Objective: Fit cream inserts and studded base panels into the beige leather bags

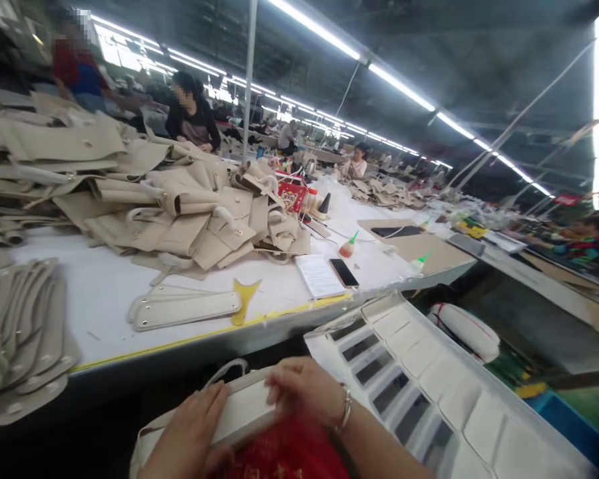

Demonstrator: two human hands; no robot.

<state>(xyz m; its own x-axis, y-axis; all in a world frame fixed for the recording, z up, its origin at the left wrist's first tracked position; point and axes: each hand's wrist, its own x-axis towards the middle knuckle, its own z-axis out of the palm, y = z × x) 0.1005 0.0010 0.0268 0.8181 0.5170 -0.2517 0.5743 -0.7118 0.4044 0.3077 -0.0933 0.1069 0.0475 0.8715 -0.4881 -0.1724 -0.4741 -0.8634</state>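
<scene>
Low in the frame, over my lap, both my hands rest on a cream bag piece (242,412). My left hand (192,432) lies flat on its left part with fingers stretched out. My right hand (307,392), a bracelet at the wrist, curls its fingers over the piece's right end and grips it. Red patterned cloth (284,456) lies under my hands. On the white table (100,293) ahead lie stacked cream bag bases (184,309) and a yellow plastic scraper (244,296).
A heap of beige bag parts (180,206) covers the table's far left, more bases (20,339) at the near left. A phone (343,272), paper (319,275), glue bottles (348,247) and a red basket (293,194) lie rightward. A tray of cream pieces (419,372) slopes at right. Other workers sit beyond.
</scene>
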